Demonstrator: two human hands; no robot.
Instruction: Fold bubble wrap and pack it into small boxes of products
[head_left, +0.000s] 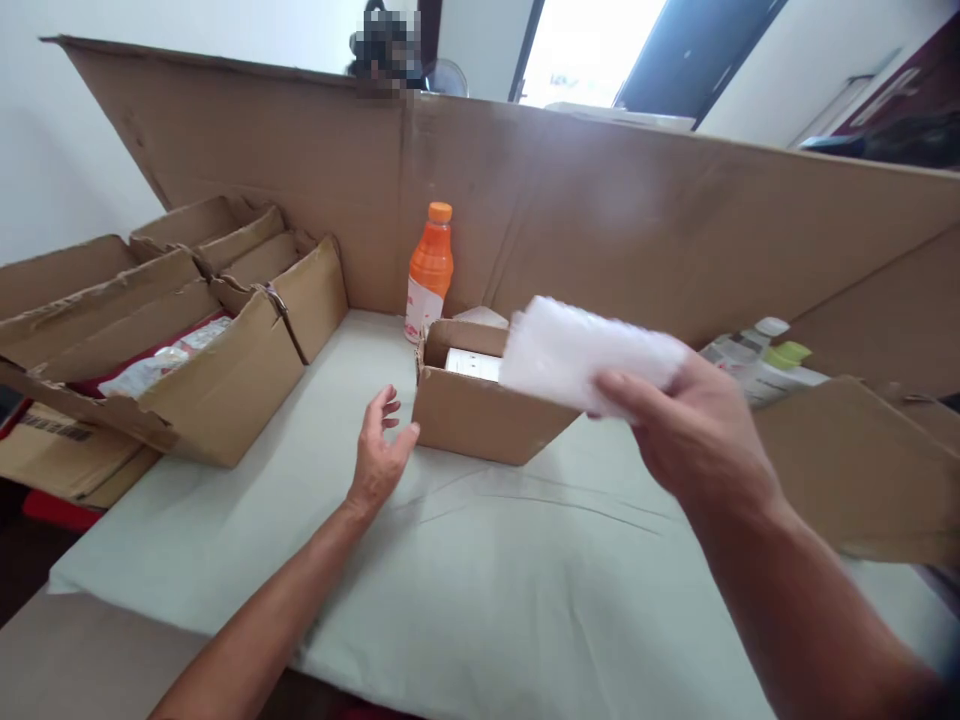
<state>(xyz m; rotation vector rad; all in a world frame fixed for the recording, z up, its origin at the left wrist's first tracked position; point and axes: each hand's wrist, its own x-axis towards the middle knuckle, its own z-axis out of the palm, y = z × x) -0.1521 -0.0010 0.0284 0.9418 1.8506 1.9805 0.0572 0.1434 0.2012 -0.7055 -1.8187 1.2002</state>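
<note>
My right hand (675, 420) pinches a white folded sheet (574, 350) between thumb and fingers. The sheet looks soft, but blur hides whether it is cloth, paper or foam. It is held over the right part of a small open cardboard box (476, 418), covering some of its rim. Inside that box a white item (471, 364) with small dark marks shows near the back. Just left of the box, my left hand (381, 445) is open, its fingers apart and holding nothing. Its thumb is close to the box's left corner; whether they touch I cannot tell.
An orange bottle (430, 270) stands behind the box, before a tall cardboard wall (615, 210). Divided cardboard boxes (247, 375) sit left, one containing red and white packets (161, 360). At right are a clear bottle (746, 342) and another cardboard box (847, 470). Pale cloth (480, 560) covers the table.
</note>
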